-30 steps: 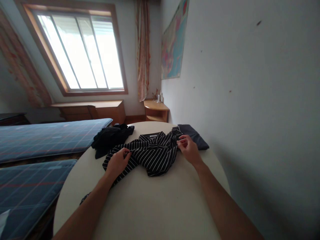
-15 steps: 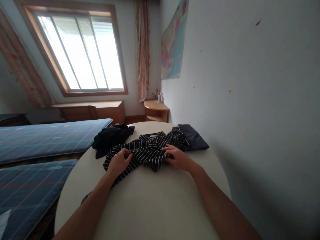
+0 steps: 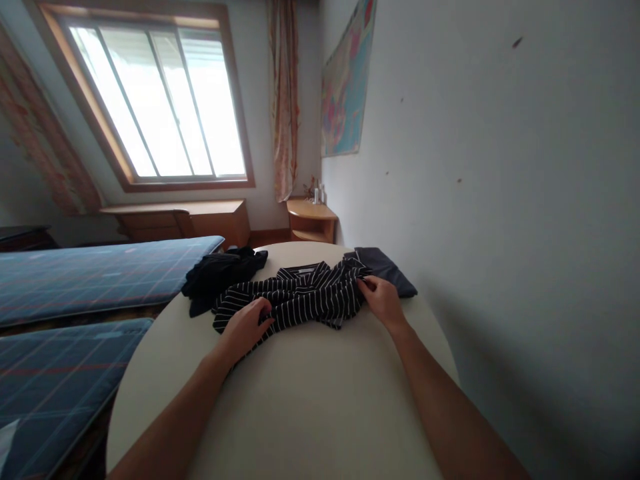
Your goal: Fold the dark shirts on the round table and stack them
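A person's two hands work a striped shirt (image 3: pixel 320 305) across the middle of a round pale table (image 3: pixel 320 400), its collar toward the far side. The right hand (image 3: pixel 383 299) pinches the shirt's right edge between thumb and fingers. The left hand (image 3: pixel 249 325) lies on the left part, fingers curled and thumb a narrow gap away; whether it grips cloth, one cannot tell. Dark clothes (image 3: pixel 225 270) sit in a heap at the table's far left, and a grey garment (image 3: pixel 387 268) lies flat at far right, touching the shirt. Plaid mattresses (image 3: pixel 100 277) stand at left.
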### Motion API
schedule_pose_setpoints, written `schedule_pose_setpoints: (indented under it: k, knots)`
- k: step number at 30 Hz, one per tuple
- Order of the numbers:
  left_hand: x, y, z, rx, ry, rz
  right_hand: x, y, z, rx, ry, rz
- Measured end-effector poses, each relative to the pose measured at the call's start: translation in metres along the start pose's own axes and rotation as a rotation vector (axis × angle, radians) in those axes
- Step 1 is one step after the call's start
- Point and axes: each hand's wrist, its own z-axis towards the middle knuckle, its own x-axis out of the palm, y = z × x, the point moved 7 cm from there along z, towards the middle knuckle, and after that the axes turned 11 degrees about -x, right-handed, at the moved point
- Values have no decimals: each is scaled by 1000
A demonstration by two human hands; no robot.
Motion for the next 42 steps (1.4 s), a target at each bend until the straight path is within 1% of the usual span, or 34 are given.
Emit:
schedule_pose_setpoints:
  k: [2,3,5,7,9,10,13,15,17,21,25,28,30,32,34,36,38,40,42]
  knots:
    - [-2,4,2,-65,-21,-30,9,2,-2,21,22,133]
    - [-4,7,3,-97,-49,-65,15,6,-4,6,43,219]
    - [-10,15,5,-153,-111,-159,29,18,-8,-79,112,386]
    - [-15,23,7,-211,-147,-264,37,32,-13,-206,182,459]
    - [-20,32,10,-265,-173,-328,42,43,-18,-296,244,416]
    - [-22,35,10,-286,-187,-336,43,45,-19,-312,276,376]
    - [-26,40,12,-317,-228,-312,46,47,-22,-286,376,290]
    - [-27,43,13,-330,-230,-307,47,45,-22,-259,418,251]
    - [-26,46,13,-355,-225,-310,49,42,-21,-249,423,205]
    - [-21,54,15,-402,-207,-308,54,32,-21,-229,362,52]
    - [-15,55,16,-366,-171,-281,59,28,-21,-202,318,-116]
    - [-13,52,14,-343,-163,-219,57,35,-19,-223,266,-152]
    - [-13,49,12,-336,-163,-174,52,44,-17,-258,204,-138]
    - [-14,49,12,-345,-167,-140,45,56,-15,-315,133,-106]
    - [-15,53,12,-383,-171,-108,39,69,-17,-401,97,-42]
    - [-15,58,13,-424,-167,-79,40,81,-20,-494,133,40]
    - [-15,63,13,-451,-163,-64,46,88,-25,-551,223,100]
    - [-15,65,14,-454,-169,-72,55,89,-30,-565,318,126]
    - [-14,65,14,-451,-171,-91,62,86,-34,-559,383,127]
